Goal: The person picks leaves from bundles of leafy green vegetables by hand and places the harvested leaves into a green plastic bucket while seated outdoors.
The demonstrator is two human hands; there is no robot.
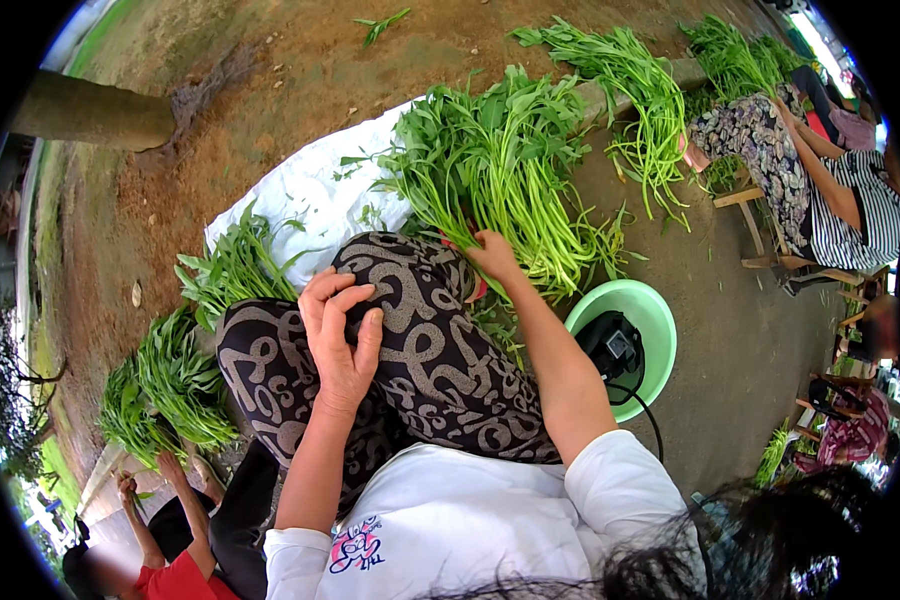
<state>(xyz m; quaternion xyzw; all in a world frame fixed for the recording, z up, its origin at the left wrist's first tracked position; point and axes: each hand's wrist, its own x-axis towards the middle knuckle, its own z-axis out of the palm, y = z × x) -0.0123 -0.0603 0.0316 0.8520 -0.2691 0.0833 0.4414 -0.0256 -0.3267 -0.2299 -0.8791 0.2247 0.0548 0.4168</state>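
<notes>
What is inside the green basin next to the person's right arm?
A black boxy device sits in the green basin, with a black cable running out over its rim. The right forearm covers the basin's left part, so anything there is hidden.

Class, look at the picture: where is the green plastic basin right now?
The green plastic basin sits on the ground right of centre in the head view, beside the person's right forearm, below the big bunch of greens.

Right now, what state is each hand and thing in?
Left hand: empty, resting on the knee.
Right hand: gripping the stalks of the big greens bundle.
Big greens bundle: lying on the white sheet.
Green basin: upright, holding a black device.
</notes>
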